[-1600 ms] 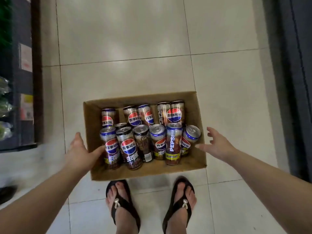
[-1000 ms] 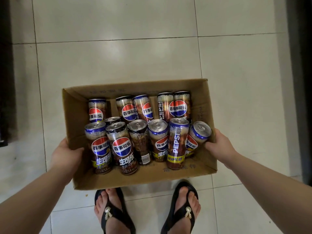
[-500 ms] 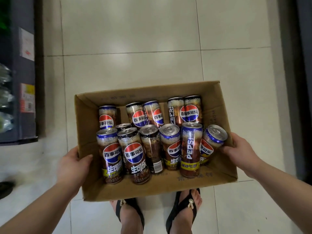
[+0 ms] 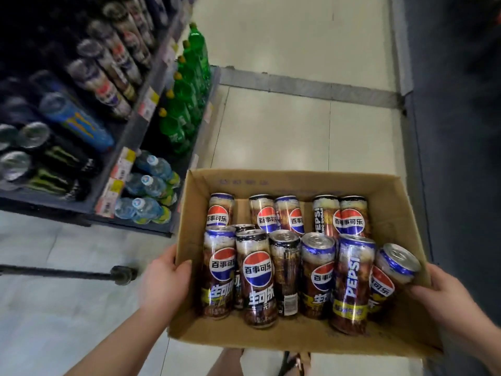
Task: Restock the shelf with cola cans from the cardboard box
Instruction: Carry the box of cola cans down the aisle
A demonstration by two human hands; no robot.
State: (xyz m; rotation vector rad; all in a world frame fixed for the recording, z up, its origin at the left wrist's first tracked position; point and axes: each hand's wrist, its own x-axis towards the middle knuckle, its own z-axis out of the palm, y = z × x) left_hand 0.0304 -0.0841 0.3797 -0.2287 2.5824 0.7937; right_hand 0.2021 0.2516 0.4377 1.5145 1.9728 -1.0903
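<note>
Cardboard box (image 4: 390, 213) of Pepsi cola cans (image 4: 257, 272) is held beside a drinks shelf (image 4: 135, 131), left hand (image 4: 162, 283) and right hand (image 4: 447, 297) each clamped over a side wall, thumbs inside.

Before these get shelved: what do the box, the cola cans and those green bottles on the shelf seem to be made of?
The cardboard box looks like plain brown cardboard, matte, its walls creased and bent. The cola cans look metal, probably aluminium: bare silver tops with pull tabs, glossy printed sides. The green bottles seem translucent plastic with yellow caps, though they are blurred.
</note>
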